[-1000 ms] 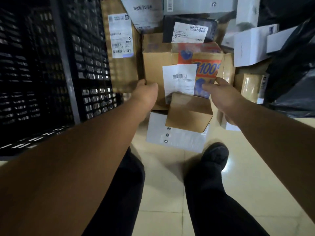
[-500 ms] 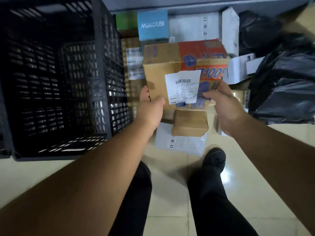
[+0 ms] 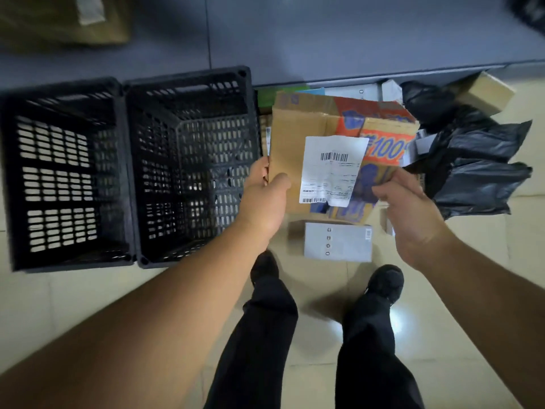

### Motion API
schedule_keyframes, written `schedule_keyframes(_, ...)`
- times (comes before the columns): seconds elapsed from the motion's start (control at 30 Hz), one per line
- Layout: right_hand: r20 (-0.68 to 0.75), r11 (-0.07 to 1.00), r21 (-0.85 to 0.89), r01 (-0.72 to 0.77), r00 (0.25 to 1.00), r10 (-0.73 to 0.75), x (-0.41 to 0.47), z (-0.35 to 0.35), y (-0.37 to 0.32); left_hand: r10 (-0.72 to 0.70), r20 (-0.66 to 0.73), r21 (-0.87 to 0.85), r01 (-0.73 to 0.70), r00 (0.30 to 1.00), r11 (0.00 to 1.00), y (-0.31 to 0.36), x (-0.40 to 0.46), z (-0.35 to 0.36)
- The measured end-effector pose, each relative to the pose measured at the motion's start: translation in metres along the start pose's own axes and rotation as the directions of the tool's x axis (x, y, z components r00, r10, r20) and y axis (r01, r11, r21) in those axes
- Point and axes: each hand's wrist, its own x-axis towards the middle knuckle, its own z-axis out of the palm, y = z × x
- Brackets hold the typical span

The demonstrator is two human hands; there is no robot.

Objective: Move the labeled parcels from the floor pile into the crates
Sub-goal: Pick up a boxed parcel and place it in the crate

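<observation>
Cardboard parcel (image 3: 298, 160) clamped between left hand (image 3: 265, 199) and right hand (image 3: 410, 214) grips, beside crate (image 3: 188, 166).

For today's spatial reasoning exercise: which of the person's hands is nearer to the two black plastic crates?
Left. The left hand grips the cardboard parcel beside the black plastic crates; the right hand holds its far side.

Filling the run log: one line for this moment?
left hand: holds box | right hand: holds box | crates: empty
</observation>
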Motion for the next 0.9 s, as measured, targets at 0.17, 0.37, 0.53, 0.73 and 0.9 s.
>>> schedule_keyframes(0.17,0.034,0.998,0.055,-0.038,0.999,0.036,-0.042,0.037,-0.018,-0.016,-0.021,-0.013,0.016,1.0,1.0,0.024,-0.028,-0.05)
schedule_keyframes(0.37,0.162,0.999,0.013,-0.038,0.986,0.035,-0.066,0.066,-0.038,-0.078,-0.058,0.035,0.08,0.995,0.996,0.03,-0.059,-0.096)
schedule_keyframes(0.53,0.233,1.0,-0.017,-0.017,0.972,0.02,-0.078,0.088,-0.053,-0.135,-0.104,0.132,0.149,0.985,0.98,0.047,-0.073,-0.137)
schedule_keyframes(0.73,0.274,0.997,-0.046,-0.069,0.958,0.079,-0.086,0.14,-0.062,-0.149,-0.14,0.19,0.174,0.979,0.966,0.05,-0.081,-0.198)
schedule_keyframes(0.9,0.325,0.995,-0.099,-0.033,0.944,0.064,-0.096,0.205,-0.057,-0.195,-0.209,0.106,0.22,0.958,0.97,0.033,-0.076,-0.262)
